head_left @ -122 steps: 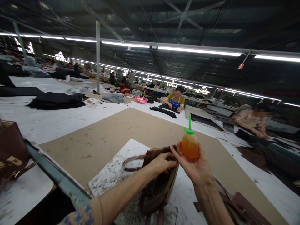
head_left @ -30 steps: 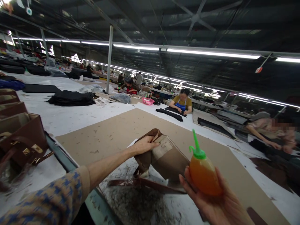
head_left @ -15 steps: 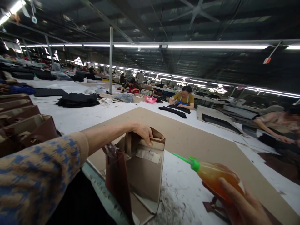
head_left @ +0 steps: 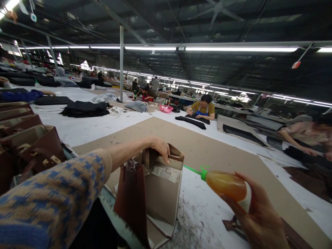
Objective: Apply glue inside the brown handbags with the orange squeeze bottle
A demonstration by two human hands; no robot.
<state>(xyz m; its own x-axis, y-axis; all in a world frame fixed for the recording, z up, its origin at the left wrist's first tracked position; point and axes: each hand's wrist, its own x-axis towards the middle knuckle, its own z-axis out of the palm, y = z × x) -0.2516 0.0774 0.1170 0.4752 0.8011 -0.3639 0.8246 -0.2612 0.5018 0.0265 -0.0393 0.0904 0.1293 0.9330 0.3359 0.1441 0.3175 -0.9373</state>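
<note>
A brown handbag (head_left: 132, 204) with a beige lining stands on the table right in front of me, its inside facing my view. My left hand (head_left: 161, 148) grips the bag's upper edge, fingers bent over it. In my right hand (head_left: 255, 207) lies a squeeze bottle (head_left: 225, 185) of amber liquid with a green cap. Its long green nozzle points left, the tip close to the bag's upper right edge. Below the bottle, a brown strap piece (head_left: 233, 224) rests on the table, partly covered by my right hand.
Several brown handbags (head_left: 38, 145) stand in a row at the left. Black material is stacked (head_left: 85, 109) farther back. A pink basket (head_left: 166, 109) sits near a co-worker (head_left: 203, 107) across the table. Another person (head_left: 306, 138) works at the right. Brown board (head_left: 207, 148) covers part of the white table.
My right hand has brought the bottle left, so its nozzle tip is nearer the bag's edge. The left hand keeps its hold on the bag.
</note>
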